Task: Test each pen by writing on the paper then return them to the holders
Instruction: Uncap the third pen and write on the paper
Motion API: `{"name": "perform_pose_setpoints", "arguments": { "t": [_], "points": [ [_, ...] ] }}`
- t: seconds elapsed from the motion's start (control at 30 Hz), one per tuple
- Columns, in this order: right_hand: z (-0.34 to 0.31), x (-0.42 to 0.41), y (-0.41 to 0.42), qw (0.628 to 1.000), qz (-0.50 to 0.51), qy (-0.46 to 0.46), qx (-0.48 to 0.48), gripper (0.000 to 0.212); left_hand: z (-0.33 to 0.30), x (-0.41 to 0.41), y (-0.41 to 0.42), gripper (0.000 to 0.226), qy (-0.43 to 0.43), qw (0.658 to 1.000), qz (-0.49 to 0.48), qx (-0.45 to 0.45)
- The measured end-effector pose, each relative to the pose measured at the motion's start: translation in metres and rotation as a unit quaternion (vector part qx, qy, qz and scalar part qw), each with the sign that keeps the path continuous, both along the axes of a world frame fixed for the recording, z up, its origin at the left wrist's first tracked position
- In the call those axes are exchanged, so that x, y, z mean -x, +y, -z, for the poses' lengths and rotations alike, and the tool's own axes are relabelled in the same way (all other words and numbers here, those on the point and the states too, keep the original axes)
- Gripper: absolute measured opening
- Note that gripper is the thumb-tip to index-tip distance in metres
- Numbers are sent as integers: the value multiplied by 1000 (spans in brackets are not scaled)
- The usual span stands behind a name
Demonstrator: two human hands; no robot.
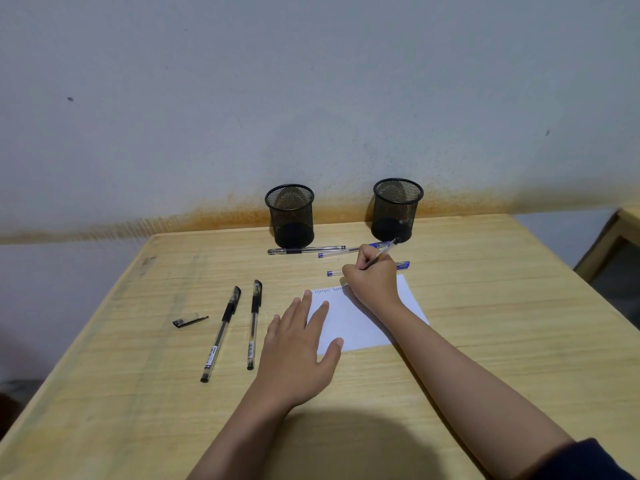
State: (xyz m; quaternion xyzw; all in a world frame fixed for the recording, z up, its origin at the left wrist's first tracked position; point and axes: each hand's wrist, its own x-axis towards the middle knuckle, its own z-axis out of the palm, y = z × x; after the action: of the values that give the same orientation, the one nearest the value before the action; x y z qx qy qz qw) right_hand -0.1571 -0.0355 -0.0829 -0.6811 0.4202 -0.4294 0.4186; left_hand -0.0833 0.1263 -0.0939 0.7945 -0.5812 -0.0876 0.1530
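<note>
1. The pen in use [382,252] is gripped by the right hand [372,278], fingers curled round its barrel; it slants up toward 1 o'clock, and its upper end shows in front of the base of the right holder. Its tip is hidden behind the hand.
2. The paper [360,323], a white sheet, lies on the table [485,306] under both hands. A short line of handwriting [327,291] runs along its far edge, at 9 o'clock from the right hand (too small to read).
3. The left hand [298,351] lies flat, fingers straight and spread, grasping nothing; its fingertips and thumb press on the near-left part of the paper.
4. At 9 o'clock from the left hand two black capped pens lie side by side, apart from each other: the nearer pen [254,323] and the outer pen [221,332], both pointing roughly toward 12 o'clock.
5. A loose black cap [189,321] lies at 9 o'clock from the outer pen, clear of it.
6. At 12 o'clock from the paper lie three more pens: a blue pen [402,264], partly hidden by the right hand, a second blue pen [341,252] beyond it, and a clear pen with a dark grip [304,250] at 9 o'clock from that one, their ends close together.
7. Two black mesh holders stand upright against the wall [311,81] at the far edge of the table: the left holder [292,216] at 12 o'clock from the clear pen and the right holder [396,209] at 3 o'clock from it, well apart. No pens show inside either.
</note>
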Motion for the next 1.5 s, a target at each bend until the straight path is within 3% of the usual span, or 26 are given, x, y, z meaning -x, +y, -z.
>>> {"name": "perform_pose_setpoints", "arguments": {
  "t": [0.57, 0.87, 1.5],
  "points": [
    [-2, 7, -3, 999, 33, -26, 4, 36, -3, -1, 2, 60, 9, 1000, 3, -3],
    [-6, 9, -1, 998, -15, -39, -47, 36, -2, -2, 1, 60, 11, 1000, 4, -1],
    [0, 7, -2, 999, 10, -10, -30, 35, 2, -2, 0, 60, 13, 1000, 3, 11]
  ]
}}
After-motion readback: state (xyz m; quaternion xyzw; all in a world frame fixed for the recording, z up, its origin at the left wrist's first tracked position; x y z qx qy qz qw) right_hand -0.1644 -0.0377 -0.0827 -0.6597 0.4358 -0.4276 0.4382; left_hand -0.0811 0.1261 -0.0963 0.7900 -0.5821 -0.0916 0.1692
